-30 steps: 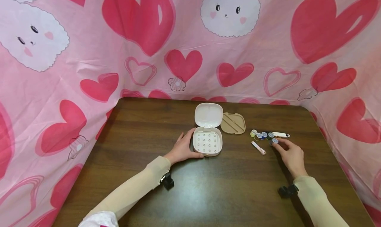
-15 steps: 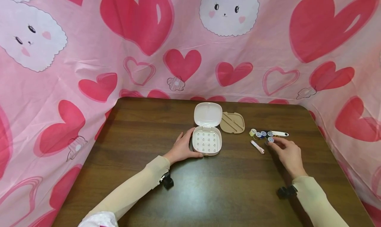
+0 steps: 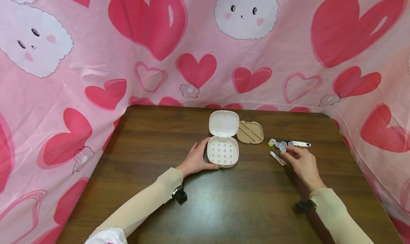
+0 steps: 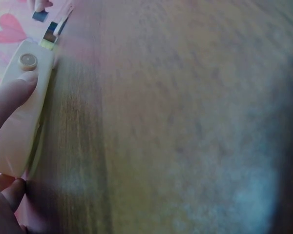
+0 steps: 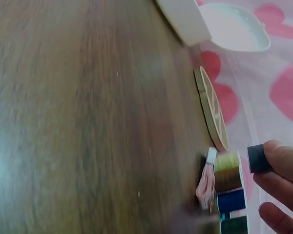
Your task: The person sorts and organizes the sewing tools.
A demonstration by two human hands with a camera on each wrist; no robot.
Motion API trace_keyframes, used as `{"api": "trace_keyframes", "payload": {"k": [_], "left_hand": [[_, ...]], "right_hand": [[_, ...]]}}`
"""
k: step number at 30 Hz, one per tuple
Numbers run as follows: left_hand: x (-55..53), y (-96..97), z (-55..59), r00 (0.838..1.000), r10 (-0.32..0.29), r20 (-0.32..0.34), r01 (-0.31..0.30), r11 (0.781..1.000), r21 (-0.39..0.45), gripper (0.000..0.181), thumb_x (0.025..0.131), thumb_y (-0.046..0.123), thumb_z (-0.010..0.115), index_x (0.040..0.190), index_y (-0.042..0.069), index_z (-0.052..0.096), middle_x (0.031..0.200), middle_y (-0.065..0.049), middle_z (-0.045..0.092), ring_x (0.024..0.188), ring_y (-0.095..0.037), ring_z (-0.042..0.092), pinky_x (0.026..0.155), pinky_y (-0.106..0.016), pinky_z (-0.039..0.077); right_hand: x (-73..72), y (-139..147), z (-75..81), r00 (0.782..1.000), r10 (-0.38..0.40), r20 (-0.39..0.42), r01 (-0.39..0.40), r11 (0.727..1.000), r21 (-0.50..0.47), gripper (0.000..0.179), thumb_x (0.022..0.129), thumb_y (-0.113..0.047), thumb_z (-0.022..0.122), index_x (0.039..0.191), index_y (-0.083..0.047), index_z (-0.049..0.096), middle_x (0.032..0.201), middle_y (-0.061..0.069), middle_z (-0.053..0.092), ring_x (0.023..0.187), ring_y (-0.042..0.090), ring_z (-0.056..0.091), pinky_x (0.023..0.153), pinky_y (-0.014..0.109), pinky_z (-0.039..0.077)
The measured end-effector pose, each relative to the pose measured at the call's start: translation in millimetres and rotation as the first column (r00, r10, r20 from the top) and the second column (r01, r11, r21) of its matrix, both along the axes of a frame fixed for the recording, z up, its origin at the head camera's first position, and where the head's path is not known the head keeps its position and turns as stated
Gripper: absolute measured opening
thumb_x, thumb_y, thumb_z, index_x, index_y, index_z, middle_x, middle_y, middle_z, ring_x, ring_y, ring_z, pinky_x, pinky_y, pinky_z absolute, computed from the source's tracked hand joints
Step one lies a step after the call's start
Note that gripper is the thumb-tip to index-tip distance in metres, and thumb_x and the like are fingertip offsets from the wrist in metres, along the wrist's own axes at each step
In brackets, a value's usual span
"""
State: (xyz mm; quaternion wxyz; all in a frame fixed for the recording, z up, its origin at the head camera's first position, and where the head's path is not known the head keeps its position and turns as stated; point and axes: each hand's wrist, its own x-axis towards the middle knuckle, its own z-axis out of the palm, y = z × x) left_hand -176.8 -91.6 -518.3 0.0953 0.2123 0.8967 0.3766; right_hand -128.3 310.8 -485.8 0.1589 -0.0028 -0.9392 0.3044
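Observation:
My left hand (image 3: 195, 160) grips the side of a white sewing box (image 3: 237, 155). Its thumb lies at the front, just below a round clasp (image 4: 28, 61) in the left wrist view. The box's lid (image 3: 224, 121) stands raised, and rows of small pegs show inside. My right hand (image 3: 304, 167) pinches a dark thread spool (image 5: 257, 159) between thumb and fingers, off the table. Just beyond it several thread spools stand close together, among them a yellow one (image 5: 226, 162) and a blue one (image 5: 231, 200). A folded pale pink bundle (image 5: 205, 186) lies beside them.
A beige tray insert (image 3: 255, 133) with slots lies right of the lid. A white-handled tool (image 3: 301, 144) lies behind the spools, its other end partly hidden. Pink heart-patterned cloth (image 3: 198, 69) hangs around the brown table (image 3: 153, 133).
My right hand has moved left with the dark spool, from the right end of the row to above the bundle. My left hand has stayed on the box.

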Motion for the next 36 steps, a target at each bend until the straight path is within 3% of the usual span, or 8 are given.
{"api": "trace_keyframes", "payload": {"k": [5,18,29,36], "left_hand": [[-0.2,0.3,0.0,1.000,0.001,-0.007,-0.001,1.000,-0.003,0.121,0.072,0.043,0.096,0.163,0.010,0.025,0.165,-0.010,0.038,0.150,-0.025,0.040,0.129,-0.051,0.008],[0.2,0.6,0.0,1.000,0.004,0.010,-0.004,1.000,-0.010,0.122,0.072,0.044,0.095,0.164,0.010,0.023,0.166,-0.009,0.036,0.151,-0.025,0.039,0.129,-0.050,0.007],[-1.6,0.5,-1.6,1.000,0.009,0.000,-0.009,1.000,-0.015,0.121,0.072,0.045,0.095,0.164,0.010,0.024,0.166,-0.009,0.036,0.151,-0.024,0.038,0.129,-0.049,0.007],[-1.7,0.9,-2.2,1.000,0.010,0.004,-0.010,1.000,-0.011,0.121,0.072,0.045,0.096,0.163,0.010,0.024,0.166,-0.009,0.037,0.150,-0.025,0.039,0.129,-0.050,0.007]], "right_hand": [[-2.0,-9,0.5,0.999,0.037,0.011,-0.037,0.999,0.005,0.030,0.090,-0.015,0.083,0.116,-0.001,0.078,0.089,0.015,0.074,0.086,0.026,0.061,0.069,0.028,0.043],[-4.7,-30,-6.5,0.991,0.133,-0.011,-0.132,0.991,0.002,0.024,0.088,-0.012,0.084,0.110,-0.003,0.079,0.087,0.009,0.075,0.085,0.023,0.060,0.071,0.031,0.044],[-8.9,-47,-6.4,0.980,0.197,-0.041,-0.198,0.979,-0.037,0.022,0.087,-0.013,0.085,0.107,-0.006,0.080,0.090,0.006,0.072,0.084,0.021,0.057,0.068,0.017,0.044],[-15.3,-57,-1.6,0.973,0.231,0.003,-0.231,0.972,-0.028,0.023,0.089,-0.017,0.084,0.110,-0.007,0.080,0.087,0.001,0.072,0.085,0.020,0.057,0.072,0.034,0.049]]}}
